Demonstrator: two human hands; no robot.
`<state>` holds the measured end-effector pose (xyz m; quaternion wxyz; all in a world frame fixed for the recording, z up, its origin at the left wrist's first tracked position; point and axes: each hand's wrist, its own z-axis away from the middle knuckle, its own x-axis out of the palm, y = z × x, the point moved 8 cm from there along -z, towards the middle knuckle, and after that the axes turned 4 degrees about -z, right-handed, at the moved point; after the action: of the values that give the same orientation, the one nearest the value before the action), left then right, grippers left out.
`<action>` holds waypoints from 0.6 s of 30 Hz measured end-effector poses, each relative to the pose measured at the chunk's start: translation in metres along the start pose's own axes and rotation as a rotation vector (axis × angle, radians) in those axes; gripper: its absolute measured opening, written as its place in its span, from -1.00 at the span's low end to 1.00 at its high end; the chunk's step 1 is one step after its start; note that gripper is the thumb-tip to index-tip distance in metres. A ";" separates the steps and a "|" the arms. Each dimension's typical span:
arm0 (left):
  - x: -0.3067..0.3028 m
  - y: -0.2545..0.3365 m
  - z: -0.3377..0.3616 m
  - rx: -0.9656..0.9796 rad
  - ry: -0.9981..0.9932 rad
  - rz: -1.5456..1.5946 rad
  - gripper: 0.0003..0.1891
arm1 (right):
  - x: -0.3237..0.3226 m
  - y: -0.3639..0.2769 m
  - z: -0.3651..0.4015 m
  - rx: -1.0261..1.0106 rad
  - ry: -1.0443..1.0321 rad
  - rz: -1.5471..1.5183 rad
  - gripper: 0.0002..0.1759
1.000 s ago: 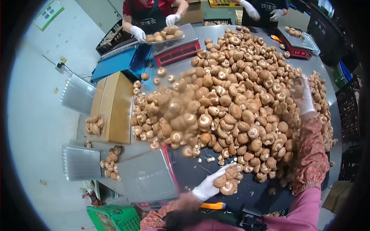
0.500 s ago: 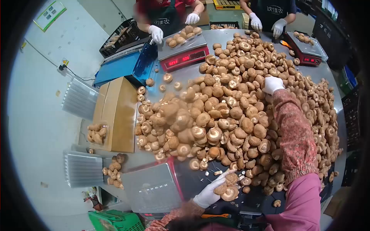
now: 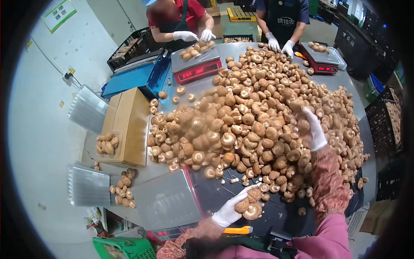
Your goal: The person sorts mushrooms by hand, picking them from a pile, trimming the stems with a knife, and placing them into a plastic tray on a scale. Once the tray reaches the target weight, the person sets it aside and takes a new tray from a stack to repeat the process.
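Note:
My left hand (image 3: pixel 228 212), in a white glove, is closed around a few shiitake mushrooms (image 3: pixel 252 210) above the dark mat at the near edge of the table. My right hand (image 3: pixel 317 129), gloved too, is at the right part of the large shiitake pile (image 3: pixel 258 116). Blurred mushrooms (image 3: pixel 303 126) lie against the inner side of its fingers, and it appears to grip them. Loose stems and a few single mushrooms are scattered on the mat between my hands.
A scale with a clear-covered plate (image 3: pixel 166 200) stands left of my left hand. Beyond it are a cardboard box (image 3: pixel 125 125), stacked clear trays (image 3: pixel 88 185) and a red scale (image 3: pixel 198 71). An orange cutter (image 3: pixel 238 230) lies near me. Two gloved co-workers stand across the table.
My right hand has drawn back from the pile toward me, with mushrooms now at its fingers. My left hand keeps its mushrooms. The camera view has shifted, and the co-workers' hands have moved.

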<state>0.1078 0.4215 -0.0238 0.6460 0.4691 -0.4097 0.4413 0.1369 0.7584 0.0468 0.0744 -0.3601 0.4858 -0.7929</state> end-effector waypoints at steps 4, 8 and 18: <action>0.012 -0.013 0.016 0.000 0.015 -0.029 -0.38 | 0.007 0.055 0.060 0.226 0.029 -0.419 -0.70; 0.018 -0.028 0.039 -0.037 0.006 -0.042 -0.38 | 0.028 0.086 0.113 0.215 -0.061 -0.510 -0.65; 0.021 -0.043 0.097 0.032 0.074 0.006 -0.41 | 0.087 0.121 0.222 0.187 -0.212 -0.916 -0.21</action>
<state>0.1439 0.3246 0.0074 0.6519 0.4614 -0.3798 0.4667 0.1881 0.4953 0.0503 -0.2013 -0.6078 0.1936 -0.7434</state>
